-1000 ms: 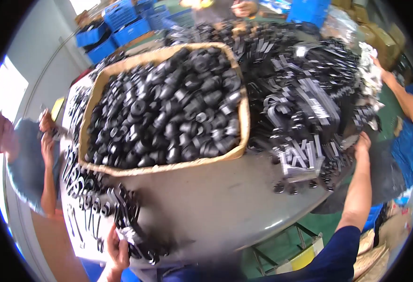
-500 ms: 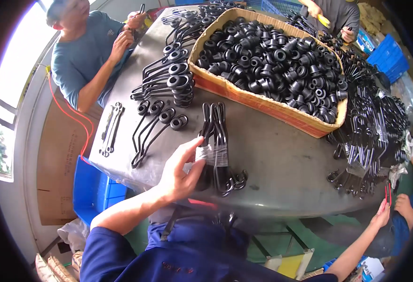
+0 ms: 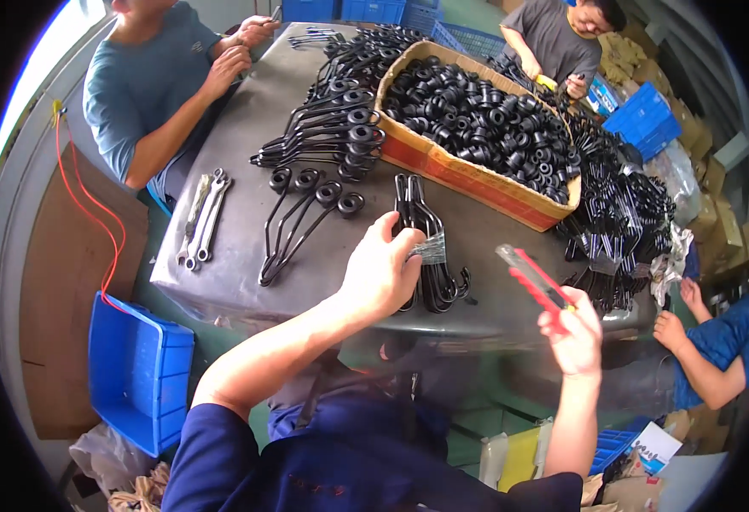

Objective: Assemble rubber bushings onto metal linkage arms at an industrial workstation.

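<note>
A bundle of bent black metal rods (image 3: 436,277) with hooked ends lies on the table in front of me. Clear wrap (image 3: 432,249) binds its middle. My left hand (image 3: 380,269) grips the bundle's left side at the wrap, fingers curled. Raised to the right of it, my right hand (image 3: 577,337) is closed around a red utility knife (image 3: 538,279), whose tip points up and left toward the bundle. Left of the bundle, several black rods with rubber bushings (image 3: 306,218) lie side by side.
A cardboard box (image 3: 477,189) full of black rubber bushings (image 3: 485,111) stands behind the bundle. Wrenches (image 3: 206,220) lie at left, stacked bushed rods (image 3: 340,128) farther back. Many rods (image 3: 618,205) pile up at right. Co-workers stand around the table; a blue crate (image 3: 140,375) is at lower left.
My right hand has come in from the far lower right with the red utility knife, up toward the bundle. My left hand still holds the bundle. The view has shifted somewhat.
</note>
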`<control>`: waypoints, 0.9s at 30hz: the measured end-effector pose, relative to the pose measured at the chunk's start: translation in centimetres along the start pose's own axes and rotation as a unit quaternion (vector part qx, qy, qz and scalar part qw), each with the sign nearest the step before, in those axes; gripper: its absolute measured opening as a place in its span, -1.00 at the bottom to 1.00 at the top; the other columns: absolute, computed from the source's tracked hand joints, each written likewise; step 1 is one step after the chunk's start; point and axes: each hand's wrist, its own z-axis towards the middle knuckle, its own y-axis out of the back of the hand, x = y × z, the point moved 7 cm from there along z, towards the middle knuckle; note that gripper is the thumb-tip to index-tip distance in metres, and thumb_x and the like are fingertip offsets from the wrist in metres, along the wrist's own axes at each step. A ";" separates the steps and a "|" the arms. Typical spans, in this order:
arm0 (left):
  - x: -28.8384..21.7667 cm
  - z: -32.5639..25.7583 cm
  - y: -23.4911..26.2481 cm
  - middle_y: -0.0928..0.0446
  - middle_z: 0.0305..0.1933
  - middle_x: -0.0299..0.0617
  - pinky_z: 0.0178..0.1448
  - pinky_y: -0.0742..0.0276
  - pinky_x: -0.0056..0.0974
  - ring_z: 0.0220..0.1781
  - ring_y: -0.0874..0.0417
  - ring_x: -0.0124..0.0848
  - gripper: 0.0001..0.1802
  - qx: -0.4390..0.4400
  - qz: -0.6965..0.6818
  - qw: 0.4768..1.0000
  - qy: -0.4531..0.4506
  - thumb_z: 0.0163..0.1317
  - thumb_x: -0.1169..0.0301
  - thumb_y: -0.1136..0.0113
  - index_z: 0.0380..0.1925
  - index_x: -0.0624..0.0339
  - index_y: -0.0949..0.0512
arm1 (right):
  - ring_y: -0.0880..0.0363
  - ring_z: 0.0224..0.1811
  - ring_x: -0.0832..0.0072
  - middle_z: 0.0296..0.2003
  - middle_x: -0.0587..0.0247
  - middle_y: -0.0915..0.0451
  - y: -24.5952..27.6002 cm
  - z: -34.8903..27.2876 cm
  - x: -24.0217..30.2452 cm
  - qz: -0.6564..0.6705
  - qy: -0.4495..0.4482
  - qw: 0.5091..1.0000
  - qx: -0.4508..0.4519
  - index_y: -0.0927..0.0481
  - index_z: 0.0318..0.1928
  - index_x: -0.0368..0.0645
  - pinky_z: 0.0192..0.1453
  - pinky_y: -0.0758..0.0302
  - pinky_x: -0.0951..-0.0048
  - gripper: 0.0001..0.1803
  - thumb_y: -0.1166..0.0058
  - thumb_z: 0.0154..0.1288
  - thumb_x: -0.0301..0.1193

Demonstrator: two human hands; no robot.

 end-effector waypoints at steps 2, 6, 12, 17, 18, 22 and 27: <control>0.5 -0.1 0.0 -0.40 0.21 0.24 0.20 -0.52 -0.01 0.16 -0.52 0.19 -0.69 -0.008 -0.028 1.000 0.008 0.13 0.46 -0.30 -0.09 0.09 -0.56 | -0.70 -0.22 0.18 -0.05 -0.17 -0.61 -5.2 1.2 -0.7 -0.031 0.008 0.998 0.062 -0.36 0.16 -0.30 -0.16 -0.70 0.30 -0.63 -0.04 0.37 -0.59; 1.1 -0.6 0.1 -0.40 0.22 0.24 0.22 -0.50 -0.02 0.21 -0.49 0.17 -0.76 -0.032 -0.063 0.997 0.009 0.14 0.47 -0.30 -0.16 0.09 -0.56 | -0.66 -0.27 0.39 0.00 -0.12 -0.61 -10.5 2.5 -1.0 -0.143 0.099 0.981 0.091 -0.39 0.09 -0.30 -0.23 -0.63 0.43 -0.68 -0.10 0.37 -0.59; 1.3 -0.8 0.3 -0.40 0.21 0.32 0.19 -0.53 0.02 0.20 -0.49 0.21 -0.74 -0.066 -0.090 0.994 -0.003 0.11 0.49 -0.30 -0.17 0.08 -0.56 | -0.60 -0.39 0.54 -0.10 -0.04 -0.61 -11.4 2.8 -1.8 -0.223 0.085 0.969 0.056 -0.38 -0.05 -0.27 -0.39 -0.57 0.55 -0.72 -0.12 0.29 -0.69; 1.4 -0.8 -0.1 -0.39 0.21 0.23 0.24 -0.47 -0.03 0.21 -0.49 0.14 -0.77 -0.060 -0.096 0.994 0.006 0.14 0.50 -0.29 -0.17 0.11 -0.57 | -0.56 -0.42 0.62 -0.13 0.07 -0.59 -12.3 2.9 -1.3 -0.303 0.024 0.948 0.091 -0.35 0.02 -0.27 -0.42 -0.55 0.58 -0.67 -0.11 0.29 -0.66; 1.5 -0.7 0.0 -0.40 0.21 0.23 0.24 -0.48 -0.03 0.21 -0.49 0.13 -0.77 -0.063 -0.101 0.993 0.006 0.13 0.50 -0.29 -0.18 0.12 -0.57 | -0.55 -0.43 0.62 -0.14 0.10 -0.58 -12.5 3.2 -1.4 -0.340 -0.027 0.935 0.098 -0.35 0.09 -0.29 -0.42 -0.55 0.58 -0.63 -0.09 0.31 -0.64; 1.5 -0.6 -0.1 -0.39 0.21 0.22 0.24 -0.47 -0.03 0.21 -0.49 0.12 -0.77 -0.056 -0.101 0.993 0.009 0.12 0.50 -0.29 -0.19 0.12 -0.57 | -0.61 -0.37 0.56 -0.15 0.17 -0.60 -12.9 3.9 -1.5 -0.340 -0.138 0.914 0.171 -0.26 0.35 -0.28 -0.31 -0.61 0.50 -0.41 -0.07 0.33 -0.61; 1.6 -0.7 -0.2 -0.39 0.22 0.24 0.27 -0.45 -0.01 0.25 -0.46 0.14 -0.77 -0.052 -0.104 0.993 0.021 0.12 0.50 -0.29 -0.19 0.11 -0.57 | -0.64 -0.37 0.51 -0.22 0.16 -0.58 -12.1 3.7 -3.2 -0.371 -0.182 0.894 0.176 -0.36 -0.02 -0.26 -0.28 -0.62 0.46 -0.75 -0.06 0.34 -0.60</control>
